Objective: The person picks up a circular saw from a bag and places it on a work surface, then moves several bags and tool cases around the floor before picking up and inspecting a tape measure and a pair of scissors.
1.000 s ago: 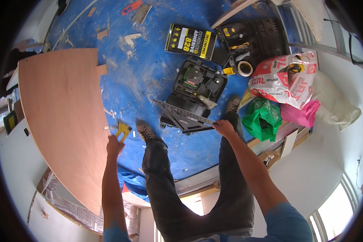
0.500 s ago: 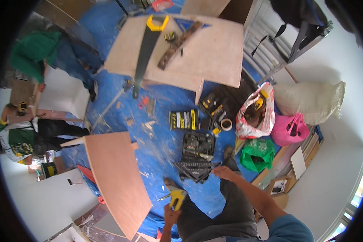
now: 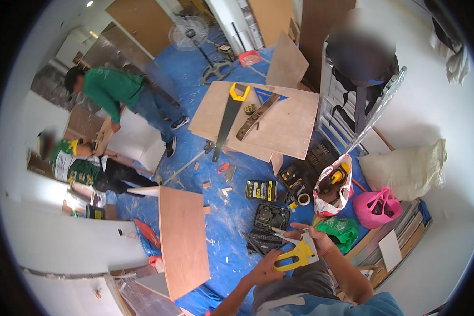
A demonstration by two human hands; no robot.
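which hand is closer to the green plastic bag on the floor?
Right. The right hand is on the yellow stapler's upper end, just left of the green plastic bag. The left hand grips the stapler's handle, farther left and lower.

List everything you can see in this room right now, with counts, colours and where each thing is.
staple gun: 1, yellow, held in both hands
hand saw: 1, black blade, yellow handle, on the big board
plywood boards: several, tan, on the floor
tarp: 1, blue, covers the floor
tool case: 1, black, open, ahead of the hands
bags: pink, green, white-red, right
fan: 1, far end
other people: 2, left, in green
left hand: 1, grips the handle
right hand: 1, on the gun's top
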